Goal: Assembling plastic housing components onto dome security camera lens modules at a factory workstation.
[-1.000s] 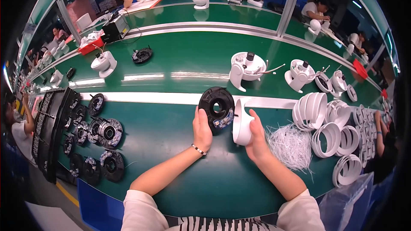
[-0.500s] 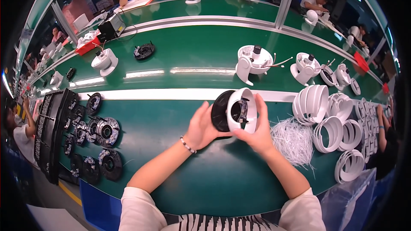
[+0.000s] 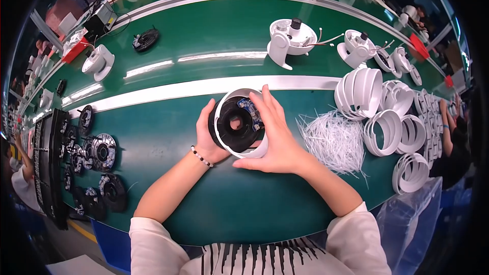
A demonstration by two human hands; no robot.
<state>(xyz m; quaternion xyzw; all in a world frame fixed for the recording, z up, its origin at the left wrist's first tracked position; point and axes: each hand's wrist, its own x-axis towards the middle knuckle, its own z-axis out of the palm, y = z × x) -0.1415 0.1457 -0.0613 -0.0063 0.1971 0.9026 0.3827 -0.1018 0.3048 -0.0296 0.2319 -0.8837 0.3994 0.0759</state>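
Between my hands, above the green bench, is a white plastic ring [image 3: 219,131] with a black round disc [image 3: 224,118] inside it. A blue circuit board [image 3: 248,108] shows on the disc's right side, and the disc has a hole in its middle. My left hand [image 3: 206,140] grips the black disc from the left and below, its fingers partly hidden behind it. Closed around the ring's right side is my right hand [image 3: 275,140], with fingers over the upper rim and the thumb along the lower edge.
More black discs with boards [image 3: 102,150] lie left, beside a black rack [image 3: 50,168]. White strips are heaped [image 3: 333,142] at the right, next to stacked white rings [image 3: 359,94]. White camera housings [image 3: 293,40] stand on the raised far bench. Other people work beyond and at both sides.
The ring and disc have turned, so the disc's face now shows through the ring. My right fingers have moved over the upper rim. The whole view has shifted downward.
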